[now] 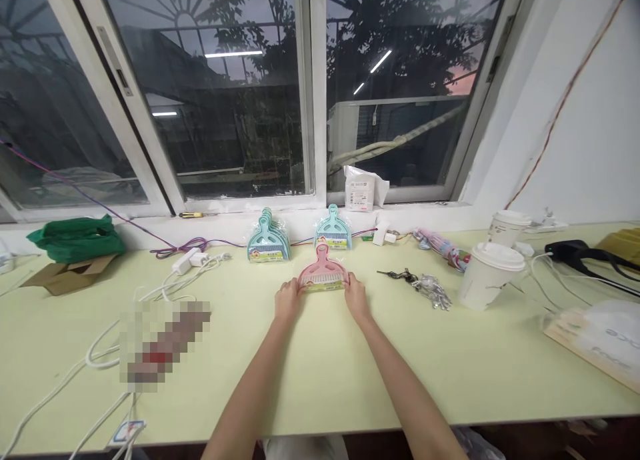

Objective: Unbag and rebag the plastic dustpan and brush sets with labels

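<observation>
A pink mini dustpan and brush set [323,268] in clear wrapping stands upright near the middle of the table. My left hand [288,300] grips its left lower corner, and my right hand [357,296] grips the right one. Just behind it, a blue-green dustpan set [333,227] stands against the wall below the window. To the left, several blue-green dustpan sets [269,237] are lined up one behind another, also wrapped.
Keys [433,290] lie right of my hands, near a folded umbrella [440,247] and two paper cups [487,273]. White cables [103,360] and a blurred-out object [167,347] lie left. A green bag [77,239] rests on a cardboard box [67,273]. A tissue pack [600,340] lies far right.
</observation>
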The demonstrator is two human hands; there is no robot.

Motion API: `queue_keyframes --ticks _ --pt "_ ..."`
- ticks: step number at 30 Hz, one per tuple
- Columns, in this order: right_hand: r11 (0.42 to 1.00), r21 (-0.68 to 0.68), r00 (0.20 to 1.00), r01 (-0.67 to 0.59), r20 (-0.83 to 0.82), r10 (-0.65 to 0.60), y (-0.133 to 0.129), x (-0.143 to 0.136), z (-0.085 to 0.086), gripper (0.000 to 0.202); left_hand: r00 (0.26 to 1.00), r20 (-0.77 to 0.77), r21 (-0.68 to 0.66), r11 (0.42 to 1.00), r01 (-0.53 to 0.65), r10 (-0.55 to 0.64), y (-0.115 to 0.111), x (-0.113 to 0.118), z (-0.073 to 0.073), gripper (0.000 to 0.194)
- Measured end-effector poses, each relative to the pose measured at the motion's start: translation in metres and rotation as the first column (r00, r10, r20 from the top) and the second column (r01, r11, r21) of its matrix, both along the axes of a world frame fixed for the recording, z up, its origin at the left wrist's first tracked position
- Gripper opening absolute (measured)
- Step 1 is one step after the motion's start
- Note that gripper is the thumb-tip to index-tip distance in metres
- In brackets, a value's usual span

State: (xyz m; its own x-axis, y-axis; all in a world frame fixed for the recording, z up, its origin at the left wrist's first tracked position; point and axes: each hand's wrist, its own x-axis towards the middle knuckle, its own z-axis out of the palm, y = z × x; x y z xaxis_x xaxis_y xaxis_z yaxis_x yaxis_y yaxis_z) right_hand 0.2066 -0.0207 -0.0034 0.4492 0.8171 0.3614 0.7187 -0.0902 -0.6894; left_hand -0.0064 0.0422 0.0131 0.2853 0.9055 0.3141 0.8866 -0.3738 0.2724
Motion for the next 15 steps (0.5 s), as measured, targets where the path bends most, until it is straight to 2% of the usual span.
queue_keyframes --ticks 4,8,12,15 --pt "0.996 -0.059 0.994 0.074 0.08 -0.069 0.031 0.022 0.004 0.022 0.998 0.028 0.021 0.998 0.059 -0.059 0.03 0.029 -0.001 0.023" --pt "0.986 -0.043 0.984 0.162 0.077 -0.158 0.07 0.045 0.004 0.023 0.993 0.097 0.074 0.995 0.066 -0.073 0.067 0.062 -0.001 0.018" --pt "0.975 -0.014 0.975 0.22 0.032 -0.219 0.115 0.069 0.0 0.026 0.99 0.103 0.083 0.993 0.082 -0.091 0.114 0.098 -0.004 0.021" --pt "0.959 0.009 0.958 0.284 0.043 -0.284 0.152 0.085 -0.006 0.041 0.983 0.129 0.167 0.98 0.107 -0.129 0.155 0.127 -0.009 0.033"
